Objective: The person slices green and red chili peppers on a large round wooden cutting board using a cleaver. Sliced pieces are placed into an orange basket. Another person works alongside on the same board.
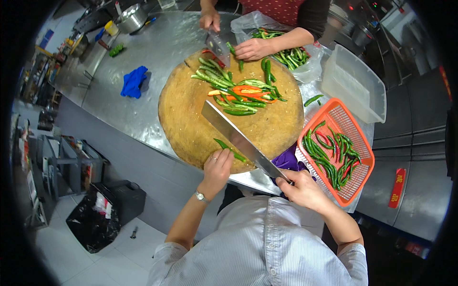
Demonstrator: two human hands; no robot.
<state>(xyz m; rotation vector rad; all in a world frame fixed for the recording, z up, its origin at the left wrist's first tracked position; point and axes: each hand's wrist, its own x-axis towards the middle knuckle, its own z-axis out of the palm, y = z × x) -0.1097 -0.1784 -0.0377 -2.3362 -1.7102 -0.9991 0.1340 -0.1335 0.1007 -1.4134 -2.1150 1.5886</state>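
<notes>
My left hand (218,166) rests at the near edge of the round wooden chopping block (182,125), its fingertips on a green chili pepper (238,156). My right hand (302,187) grips the handle of a wide-bladed cleaver (243,139), whose blade slants up and left over the block, to the right of that pepper. Split green peppers (239,112) and orange-red ones (250,89) lie in a pile beyond the blade. An orange plastic basket (368,157) of whole green and red chilies (331,153) stands right of the block.
Across the block, a co-worker's hands hold a knife (219,46) and a green pepper. Near them lies a plastic bag (247,23) of cut peppers (291,57). A clear plastic tub (352,82) stands at right, a blue cloth (134,82) at left. Purple cloth (288,159) lies beside the basket.
</notes>
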